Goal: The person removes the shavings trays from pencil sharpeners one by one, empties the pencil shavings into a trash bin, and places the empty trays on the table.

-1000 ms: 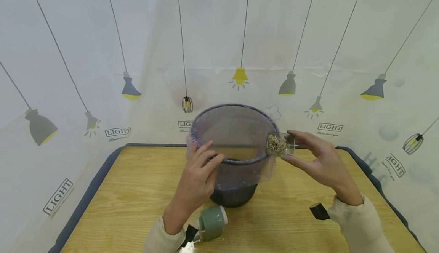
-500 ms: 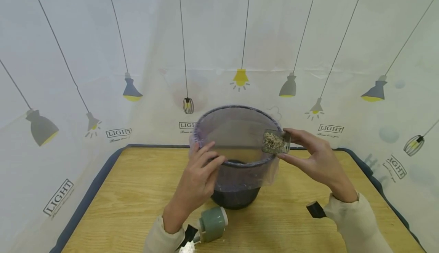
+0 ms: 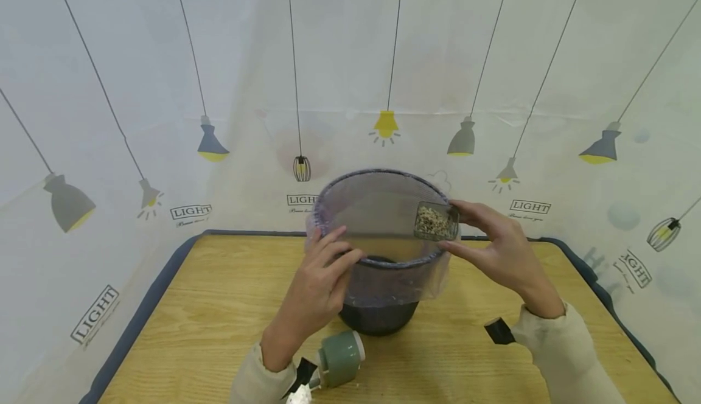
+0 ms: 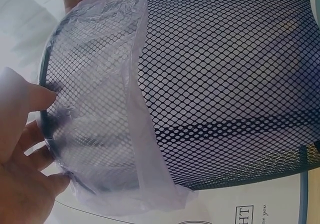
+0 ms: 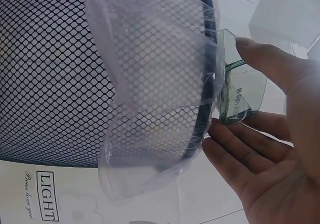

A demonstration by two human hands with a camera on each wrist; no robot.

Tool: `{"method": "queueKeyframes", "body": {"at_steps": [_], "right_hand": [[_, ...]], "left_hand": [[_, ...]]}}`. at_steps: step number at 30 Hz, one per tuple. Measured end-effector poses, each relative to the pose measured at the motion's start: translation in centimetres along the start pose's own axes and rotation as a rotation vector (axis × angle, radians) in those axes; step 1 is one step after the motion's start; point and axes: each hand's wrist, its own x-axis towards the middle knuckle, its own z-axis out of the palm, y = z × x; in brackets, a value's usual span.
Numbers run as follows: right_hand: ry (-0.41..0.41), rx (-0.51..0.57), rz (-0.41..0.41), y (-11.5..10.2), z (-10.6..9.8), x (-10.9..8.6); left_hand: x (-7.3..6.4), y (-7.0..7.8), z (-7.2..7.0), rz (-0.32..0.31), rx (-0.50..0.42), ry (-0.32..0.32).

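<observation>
A black mesh trash bin (image 3: 378, 322), lined with a thin translucent purple bag (image 3: 394, 285), stands on the table. My left hand (image 3: 317, 276) holds its near left rim, fingers over the edge and thumb against the outside of the mesh in the left wrist view. My right hand (image 3: 501, 249) holds a small clear shavings tray (image 3: 436, 221) between thumb and fingers, over the bin's right rim. Crumbly tan shavings fill it, and its open side tilts toward the bin. In the right wrist view, the clear tray (image 5: 242, 92) has printed lettering and sits just beyond the rim.
A green pencil sharpener body (image 3: 341, 358) lies on its side near my left wrist, with a few specks beside it. The wooden table (image 3: 191, 306) has a dark blue edge. Behind it hangs a pale curtain (image 3: 350, 57) printed with lamps.
My right hand has moved left with the shavings tray, bringing it further over the bin's opening and tilting it more. My left hand keeps its place on the rim.
</observation>
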Motion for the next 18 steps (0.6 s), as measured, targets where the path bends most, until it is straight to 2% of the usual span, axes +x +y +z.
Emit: {"method": "queueKeyframes", "body": {"at_steps": [18], "right_hand": [[0.008,-0.036,-0.083,0.49,0.76,0.58]], "left_hand": [[0.13,-0.34,-0.09,0.025,-0.018,0.009]]}}
